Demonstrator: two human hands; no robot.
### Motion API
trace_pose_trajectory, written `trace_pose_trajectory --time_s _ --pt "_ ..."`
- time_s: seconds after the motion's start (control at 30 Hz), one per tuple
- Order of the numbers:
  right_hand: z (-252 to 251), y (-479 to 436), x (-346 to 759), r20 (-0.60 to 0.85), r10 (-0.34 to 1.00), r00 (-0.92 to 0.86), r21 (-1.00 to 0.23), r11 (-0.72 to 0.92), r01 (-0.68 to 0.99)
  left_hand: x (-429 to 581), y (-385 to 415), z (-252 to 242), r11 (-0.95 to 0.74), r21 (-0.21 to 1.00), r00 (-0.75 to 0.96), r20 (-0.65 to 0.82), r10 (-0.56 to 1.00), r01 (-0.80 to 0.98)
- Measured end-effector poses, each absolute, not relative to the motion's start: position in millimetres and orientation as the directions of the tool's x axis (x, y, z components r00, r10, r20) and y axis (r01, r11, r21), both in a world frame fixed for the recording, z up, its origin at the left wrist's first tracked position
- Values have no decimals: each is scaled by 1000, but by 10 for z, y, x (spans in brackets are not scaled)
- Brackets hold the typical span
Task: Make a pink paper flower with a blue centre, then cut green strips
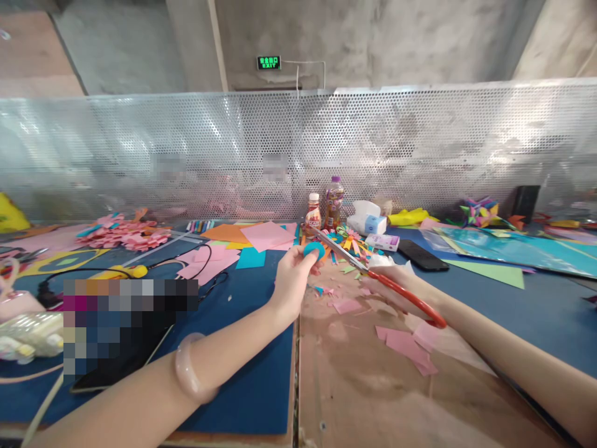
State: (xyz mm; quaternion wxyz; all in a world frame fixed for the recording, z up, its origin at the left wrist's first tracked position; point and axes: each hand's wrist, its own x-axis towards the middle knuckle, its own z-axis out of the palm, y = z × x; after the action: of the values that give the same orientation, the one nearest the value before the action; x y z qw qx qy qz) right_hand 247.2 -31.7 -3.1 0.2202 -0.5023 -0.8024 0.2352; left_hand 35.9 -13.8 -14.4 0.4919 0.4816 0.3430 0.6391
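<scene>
Between the fingertips of my left hand (293,277) is a small blue paper disc (314,251), held up over the table. My right hand (396,280) is closed around a pair of scissors (405,292) with red-orange handles. Their metal blades point up and left, close to the right side of the disc; whether they touch it I cannot tell. The scissors' handle hides part of the right fingers. Beneath and beyond the hands lie colourful paper scraps (354,244), and pink paper pieces (408,348) rest on the brown board (354,398).
Two bottles, one white-capped (313,211) and one purple-capped (334,202), stand before a perforated metal screen (396,137). A tissue pack (368,219) and a black phone (422,255) lie at right. Left are a tablet (125,348), cables and pink paper cut-outs (125,235).
</scene>
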Motion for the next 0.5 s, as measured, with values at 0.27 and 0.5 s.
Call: trace_pose_trajectory --time_s 0.27,0.5 --pt "-85 -246 2499 170 902 -396 -557 419 716 381 -145 -134 -249 902 -54 246 968 -352" --pt "-98 -196 2561 149 864 -480 -532 480 698 380 -167 -126 -209 924 -42 207 978 -321"
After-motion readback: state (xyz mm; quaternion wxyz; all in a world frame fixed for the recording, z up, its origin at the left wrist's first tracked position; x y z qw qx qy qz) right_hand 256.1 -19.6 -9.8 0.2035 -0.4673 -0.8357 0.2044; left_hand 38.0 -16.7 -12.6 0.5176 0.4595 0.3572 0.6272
